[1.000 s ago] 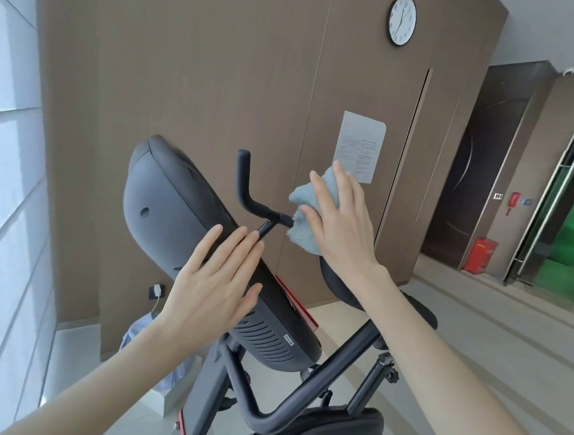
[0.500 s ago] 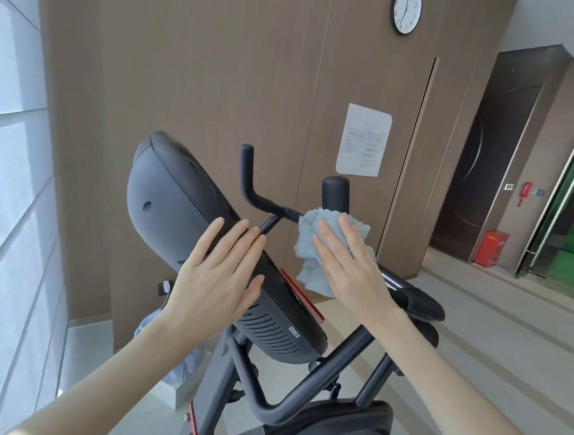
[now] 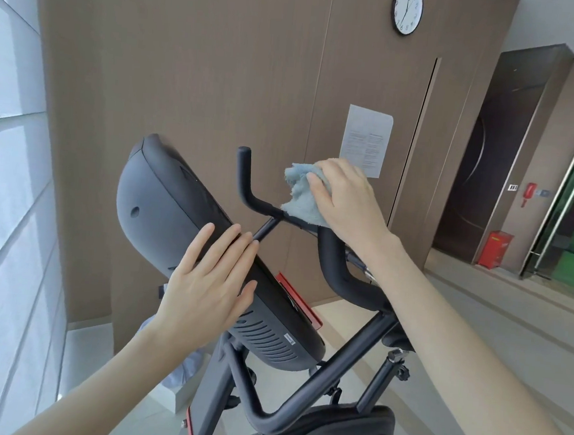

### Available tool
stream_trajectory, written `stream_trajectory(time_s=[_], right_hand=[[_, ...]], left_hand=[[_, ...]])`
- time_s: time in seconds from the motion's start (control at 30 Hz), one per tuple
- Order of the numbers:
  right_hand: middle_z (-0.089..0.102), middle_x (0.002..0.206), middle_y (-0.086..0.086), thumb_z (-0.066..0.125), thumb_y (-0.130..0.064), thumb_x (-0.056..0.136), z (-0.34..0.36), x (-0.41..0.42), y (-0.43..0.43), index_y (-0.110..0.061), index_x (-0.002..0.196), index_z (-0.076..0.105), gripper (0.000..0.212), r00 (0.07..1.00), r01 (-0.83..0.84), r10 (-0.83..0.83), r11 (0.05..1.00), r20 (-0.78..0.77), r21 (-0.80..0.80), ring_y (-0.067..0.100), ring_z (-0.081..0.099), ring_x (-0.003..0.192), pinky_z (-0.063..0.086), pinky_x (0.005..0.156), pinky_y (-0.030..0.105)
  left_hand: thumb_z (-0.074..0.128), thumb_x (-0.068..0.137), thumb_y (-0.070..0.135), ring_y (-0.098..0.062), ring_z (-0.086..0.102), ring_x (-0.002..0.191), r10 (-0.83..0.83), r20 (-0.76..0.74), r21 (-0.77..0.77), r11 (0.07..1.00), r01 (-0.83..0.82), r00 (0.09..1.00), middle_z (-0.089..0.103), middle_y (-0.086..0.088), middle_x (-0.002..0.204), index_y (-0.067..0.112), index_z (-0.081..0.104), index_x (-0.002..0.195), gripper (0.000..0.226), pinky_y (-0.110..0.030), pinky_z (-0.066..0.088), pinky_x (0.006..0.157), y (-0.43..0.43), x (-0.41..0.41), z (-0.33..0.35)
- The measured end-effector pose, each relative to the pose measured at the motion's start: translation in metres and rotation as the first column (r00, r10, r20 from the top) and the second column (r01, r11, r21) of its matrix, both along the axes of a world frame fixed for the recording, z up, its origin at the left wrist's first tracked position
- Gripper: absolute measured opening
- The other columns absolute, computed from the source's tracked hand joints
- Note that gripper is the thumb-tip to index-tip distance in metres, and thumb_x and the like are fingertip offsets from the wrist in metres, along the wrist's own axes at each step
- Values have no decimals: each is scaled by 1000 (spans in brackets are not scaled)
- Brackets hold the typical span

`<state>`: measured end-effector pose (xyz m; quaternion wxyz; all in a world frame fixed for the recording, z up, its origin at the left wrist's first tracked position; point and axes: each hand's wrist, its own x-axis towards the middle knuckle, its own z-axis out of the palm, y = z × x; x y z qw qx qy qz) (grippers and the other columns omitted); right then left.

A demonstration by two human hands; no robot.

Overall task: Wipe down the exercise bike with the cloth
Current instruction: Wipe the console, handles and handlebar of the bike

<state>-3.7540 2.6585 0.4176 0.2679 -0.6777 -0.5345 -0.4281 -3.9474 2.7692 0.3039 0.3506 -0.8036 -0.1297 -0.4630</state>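
Note:
The black exercise bike stands in front of me, its big dark console tilted up at the left. My left hand lies flat against the back of the console, fingers straight. The black handlebar rises behind the console. My right hand grips the light blue cloth around the right upright of the handlebar, which is hidden under cloth and hand. The curved right grip shows below my wrist.
A brown panelled wall stands close behind the bike, with a clock and a paper notice. A white box with grey fabric sits on the floor at the left. A dark door and red box are at the right.
My right hand slid the cloth down the right handlebar upright, then back up over its top. My left hand has stayed flat on the console.

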Motion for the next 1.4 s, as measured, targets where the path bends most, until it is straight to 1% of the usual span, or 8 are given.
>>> stream_trajectory(time_s=[0.1, 0.27, 0.47, 0.7, 0.87, 0.97, 1.27, 1.4], right_hand=[[42, 135, 10, 40, -32, 100, -30, -4, -10, -13, 144, 31, 49, 984, -52, 57, 998, -167, 39, 23, 46, 116, 40, 92, 31], [35, 144, 22, 27, -36, 100, -52, -9, -10, -12, 149, 9, 58, 998, 11, -3, 993, -66, 121, 33, 49, 120, 49, 90, 38], [40, 141, 23, 29, -33, 101, -55, -11, -13, -10, 149, 12, 56, 998, -6, 17, 987, -67, 158, 34, 51, 119, 53, 84, 40], [35, 146, 25, 33, -25, 102, -82, -16, -19, 5, 146, 20, 55, 994, 50, -35, 989, -104, 143, 33, 41, 132, 39, 104, 35], [32, 149, 22, 23, -36, 103, -107, -15, -27, -2, 148, 14, 57, 986, 44, -26, 994, -163, 102, 33, 37, 134, 40, 105, 49], [26, 152, 20, 23, -49, 99, -85, -14, -16, -6, 150, 7, 69, 976, 15, 11, 993, -218, 115, 32, 36, 135, 36, 108, 43], [45, 135, 10, 32, -47, 97, -55, -13, -13, -23, 151, 2, 67, 929, -73, 121, 987, -349, 146, 24, 58, 105, 39, 75, 25], [58, 123, 11, 24, -51, 99, -94, -9, -28, -19, 151, 4, 65, 945, -46, 81, 992, -318, 115, 25, 64, 96, 56, 74, 37]], left_hand=[[50, 93, 31, -31, 45, 130, 12, 13, -5, 1000, -12, 1000, 61, -14, 128, 1, 61, 126, 46, -50, 21, 117, -1, 2, -1], [47, 94, 31, -33, 50, 128, 13, 19, -19, 1000, -13, 1000, 62, -14, 127, 1, 61, 127, 46, -51, 22, 116, -3, 4, -1], [46, 94, 31, -33, 51, 127, 14, 4, -28, 1000, -14, 1000, 62, -14, 128, 0, 60, 127, 47, -51, 22, 116, -4, 1, 0], [48, 94, 31, -34, 50, 127, 2, 8, -43, 999, -2, 1000, 62, -14, 126, 0, 61, 125, 46, -52, 22, 116, -6, 0, 1], [46, 95, 31, -33, 50, 129, 2, 3, -45, 999, -2, 1000, 62, -15, 127, 1, 60, 126, 46, -52, 22, 116, -6, 0, 1], [46, 94, 31, -33, 49, 128, 8, 4, -38, 999, -8, 1000, 62, -14, 127, 1, 62, 125, 45, -51, 20, 116, -5, 1, 1], [47, 94, 30, -32, 44, 130, 24, 13, -41, 999, -23, 1000, 62, -13, 127, 2, 63, 124, 44, -51, 19, 117, -6, 4, 0], [47, 94, 31, -33, 46, 129, 31, 20, -56, 998, -30, 999, 62, -14, 126, 2, 62, 124, 44, -51, 18, 117, -8, 5, -1]])
